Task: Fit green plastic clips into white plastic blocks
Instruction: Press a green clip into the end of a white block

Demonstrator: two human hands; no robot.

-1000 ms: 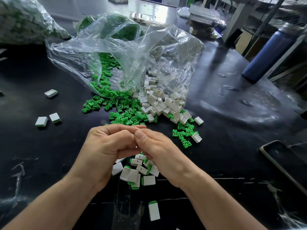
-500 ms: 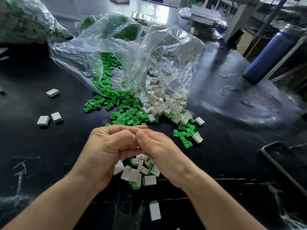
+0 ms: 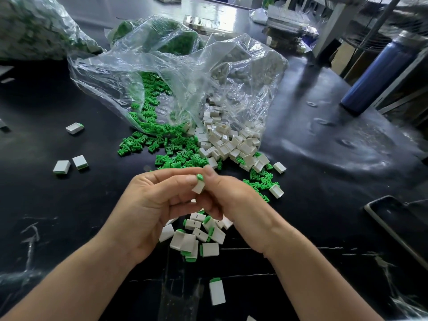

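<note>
While both hands hang over the black table (image 3: 324, 172), the white block (image 3: 198, 186) sits tilted right between them, with a green clip (image 3: 199, 176) poking out of its upper end. The left hand (image 3: 148, 205) has its fingers curled and one fingertip against the block's side, and the right hand (image 3: 234, 198) has its thumb on the other side, so both are pinching it. Straight underneath is a little heap of finished pieces (image 3: 196, 237), white with green ends. Further back, loose clips (image 3: 176, 156) and loose blocks (image 3: 227, 142) spill side by side out of a clear plastic bag (image 3: 185, 77). A few stray finished ones lie off to the left (image 3: 62, 167) and one sits near the bottom edge (image 3: 217, 291). A blue bottle (image 3: 375, 72) stands at the far right, and a dark phone (image 3: 398, 225) lies at the right edge.
</note>
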